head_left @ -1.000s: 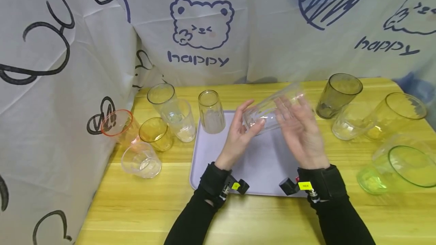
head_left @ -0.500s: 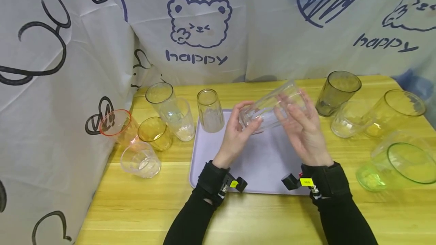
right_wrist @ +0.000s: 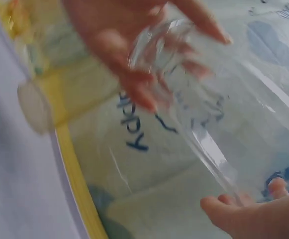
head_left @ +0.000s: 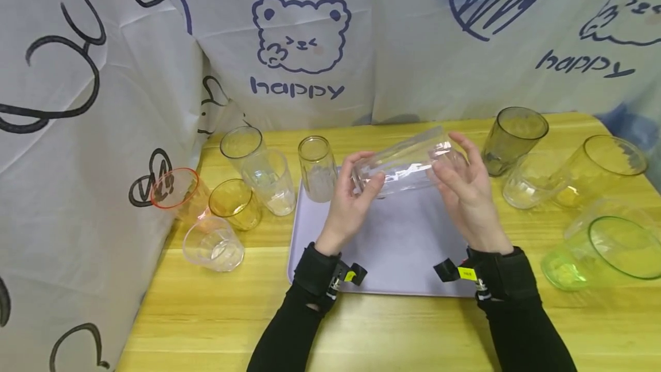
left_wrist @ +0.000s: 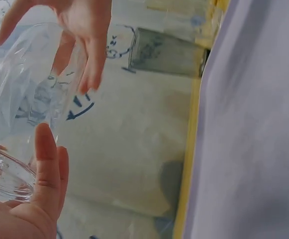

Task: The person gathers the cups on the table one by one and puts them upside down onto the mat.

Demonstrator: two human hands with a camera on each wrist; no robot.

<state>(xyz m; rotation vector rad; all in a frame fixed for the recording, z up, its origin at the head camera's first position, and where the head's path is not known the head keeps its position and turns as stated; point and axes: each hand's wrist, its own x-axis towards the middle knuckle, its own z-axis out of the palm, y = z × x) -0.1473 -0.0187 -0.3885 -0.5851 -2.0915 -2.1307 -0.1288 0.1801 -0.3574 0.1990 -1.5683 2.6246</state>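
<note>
My left hand (head_left: 347, 208) grips the base end of a clear ribbed drinking glass (head_left: 405, 162), with the thumb laid on its near side. The glass lies tilted in the air over a pale lilac tray (head_left: 403, 257), its mouth towards the right. At that mouth end is my right hand (head_left: 470, 200), its fingers spread and fairly straight around the rim; some show through the glass. In the left wrist view the left thumb (left_wrist: 46, 159) lies by the thick glass base. The right fingertips (right_wrist: 219, 211) come right at the glass wall in the right wrist view.
A smoky glass (head_left: 317, 174) stands on the tray's far left corner. Left of the tray are several clear, amber (head_left: 234, 205) and orange-rimmed (head_left: 178, 191) glasses. On the right stand a dark grey glass (head_left: 513, 142), a green glass (head_left: 614, 257) and others. A printed cloth (head_left: 403, 45) hangs behind.
The clear glass has tipped closer to level and moved slightly left with my left hand. My right hand has shifted right, towards the rim.
</note>
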